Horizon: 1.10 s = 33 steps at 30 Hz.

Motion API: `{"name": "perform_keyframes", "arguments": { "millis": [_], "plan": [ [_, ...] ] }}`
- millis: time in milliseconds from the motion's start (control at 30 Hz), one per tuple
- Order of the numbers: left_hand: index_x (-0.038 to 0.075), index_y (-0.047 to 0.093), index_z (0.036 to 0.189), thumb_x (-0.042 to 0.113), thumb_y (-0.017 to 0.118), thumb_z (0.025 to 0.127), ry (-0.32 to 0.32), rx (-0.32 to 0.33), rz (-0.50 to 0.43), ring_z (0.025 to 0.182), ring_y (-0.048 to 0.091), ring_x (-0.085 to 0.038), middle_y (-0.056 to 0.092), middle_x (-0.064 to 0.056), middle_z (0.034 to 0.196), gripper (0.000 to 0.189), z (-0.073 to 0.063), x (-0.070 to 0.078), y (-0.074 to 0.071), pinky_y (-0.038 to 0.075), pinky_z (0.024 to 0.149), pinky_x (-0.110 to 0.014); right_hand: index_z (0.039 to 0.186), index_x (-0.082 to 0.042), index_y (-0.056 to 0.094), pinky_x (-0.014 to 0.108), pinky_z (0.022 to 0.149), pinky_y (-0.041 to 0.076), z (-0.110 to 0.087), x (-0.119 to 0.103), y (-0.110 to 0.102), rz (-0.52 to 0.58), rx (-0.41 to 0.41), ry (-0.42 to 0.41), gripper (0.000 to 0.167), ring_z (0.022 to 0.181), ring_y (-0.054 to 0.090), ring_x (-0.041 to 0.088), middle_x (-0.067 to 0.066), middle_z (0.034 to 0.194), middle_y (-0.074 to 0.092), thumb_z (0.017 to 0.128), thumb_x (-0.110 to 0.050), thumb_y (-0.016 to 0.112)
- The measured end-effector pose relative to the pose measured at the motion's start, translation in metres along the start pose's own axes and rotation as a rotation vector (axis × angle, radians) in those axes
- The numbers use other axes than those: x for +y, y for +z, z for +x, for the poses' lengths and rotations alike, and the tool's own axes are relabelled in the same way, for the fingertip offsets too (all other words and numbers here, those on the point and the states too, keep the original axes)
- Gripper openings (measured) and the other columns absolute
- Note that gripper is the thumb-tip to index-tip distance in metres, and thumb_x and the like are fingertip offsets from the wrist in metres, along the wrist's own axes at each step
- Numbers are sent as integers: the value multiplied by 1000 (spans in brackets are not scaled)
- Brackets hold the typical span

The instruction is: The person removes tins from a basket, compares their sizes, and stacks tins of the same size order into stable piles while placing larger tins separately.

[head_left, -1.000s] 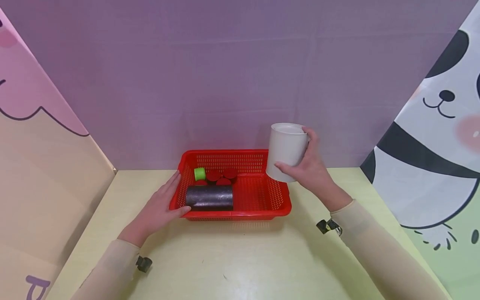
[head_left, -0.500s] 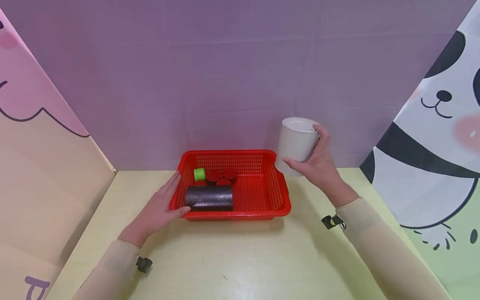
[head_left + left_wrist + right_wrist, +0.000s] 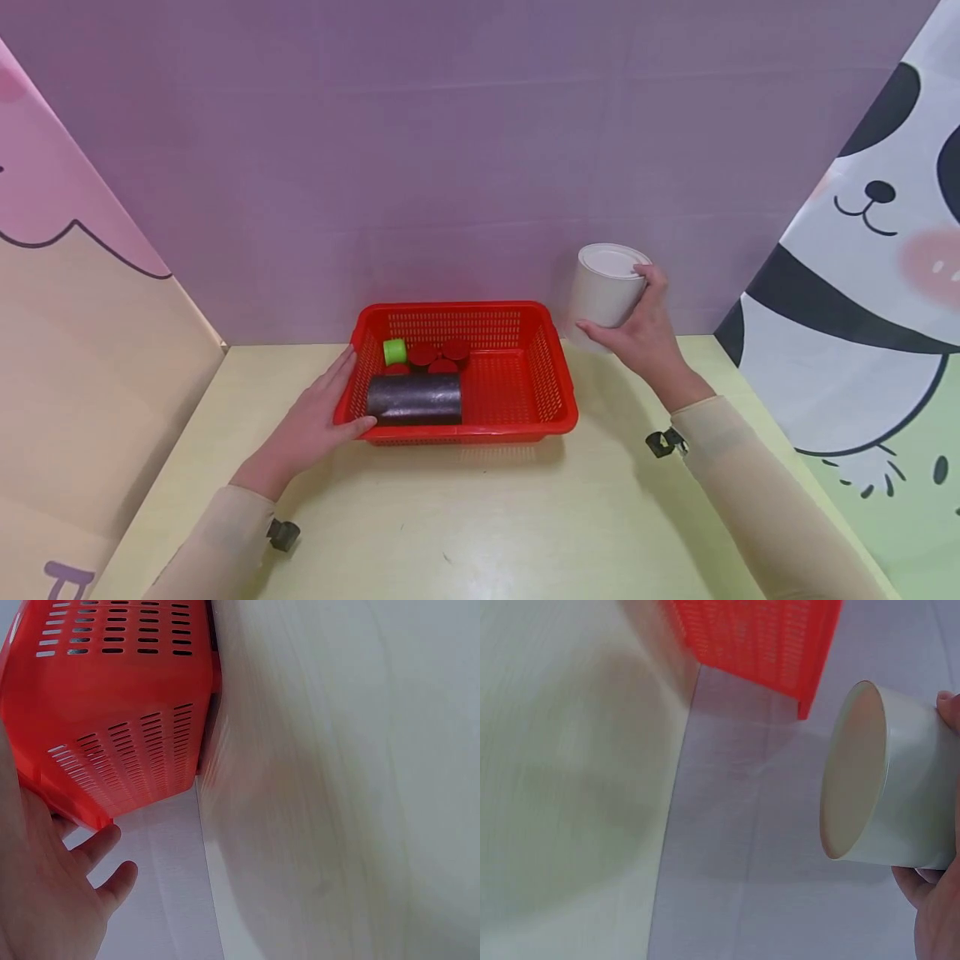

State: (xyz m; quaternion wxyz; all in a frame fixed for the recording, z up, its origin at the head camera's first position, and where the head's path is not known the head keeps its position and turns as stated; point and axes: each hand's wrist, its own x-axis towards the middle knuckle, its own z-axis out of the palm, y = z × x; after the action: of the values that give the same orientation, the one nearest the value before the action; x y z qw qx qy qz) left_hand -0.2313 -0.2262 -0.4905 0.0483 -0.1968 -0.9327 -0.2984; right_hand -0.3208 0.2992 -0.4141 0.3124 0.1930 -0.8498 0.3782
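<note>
A white canister (image 3: 606, 287) is held up in my right hand (image 3: 647, 337), with the thumb across its near side and the fingers around its upper right. In the right wrist view the canister's round bottom (image 3: 853, 771) faces the camera, apart from the table. My left hand (image 3: 311, 421) rests at the left end of a red plastic basket (image 3: 471, 430). Its thumb lies over the front corner and its straight fingers run along the left rim. In the left wrist view the fingers (image 3: 97, 847) sit loosely at the basket's edge.
Inside the basket, a dark cylinder (image 3: 415, 400) lies on its side near the front. Behind it are several red round pieces (image 3: 454, 348) and a small green cylinder (image 3: 394, 351). The basket stands on a pale table (image 3: 465, 533) against a purple cloth backdrop (image 3: 472, 167).
My right hand has carried the canister right, from over the basket's right end to beyond its back right corner. It rose, then sank a little. My left hand has stayed on the basket.
</note>
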Motion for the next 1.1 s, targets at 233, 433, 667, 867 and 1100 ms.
{"name": "perform_keyframes", "arguments": {
  "millis": [233, 433, 667, 867, 1100],
  "plan": [
    [14, 12, 179, 59, 74, 99, 7, 0, 9, 168, 21, -40, 12, -5, 186, 111, 1, 1, -1, 36, 124, -71, 156, -12, 21, 64, 108, 46, -2, 18, 4, 2, 23, 33, 115, 139, 48, 44, 26, 160, 35, 75, -11, 103],
    [15, 11, 180, 56, 76, 98, -4, 0, -1, 167, 21, -41, 12, -5, 186, 112, 1, -1, -1, 38, 122, -73, 156, -15, 18, 67, 110, 47, -11, 35, 14, -24, -31, 126, 113, 138, 48, 45, 24, 163, 35, 79, -14, 101],
    [16, 10, 180, 53, 77, 97, -16, -9, -9, 167, 20, -41, 11, -5, 186, 112, 1, 0, 1, 39, 121, -73, 155, -11, 18, 68, 109, 47, -22, 50, 22, -24, -52, 135, 112, 135, 49, 48, 24, 162, 34, 80, -16, 101],
    [17, 10, 180, 53, 77, 98, -20, -12, -7, 168, 20, -40, 11, -5, 186, 112, 1, 2, 0, 39, 121, -73, 154, -8, 20, 70, 110, 47, -27, 58, 26, -24, -76, 168, 110, 131, 52, 51, 27, 159, 35, 79, -13, 101],
    [17, 10, 180, 53, 78, 97, -23, -10, -17, 168, 19, -40, 10, -3, 186, 112, -1, 2, -1, 39, 121, -73, 154, -5, 21, 66, 108, 47, -31, 69, 36, -14, -99, 150, 112, 129, 53, 50, 28, 157, 37, 78, -13, 102]
  ]
}}
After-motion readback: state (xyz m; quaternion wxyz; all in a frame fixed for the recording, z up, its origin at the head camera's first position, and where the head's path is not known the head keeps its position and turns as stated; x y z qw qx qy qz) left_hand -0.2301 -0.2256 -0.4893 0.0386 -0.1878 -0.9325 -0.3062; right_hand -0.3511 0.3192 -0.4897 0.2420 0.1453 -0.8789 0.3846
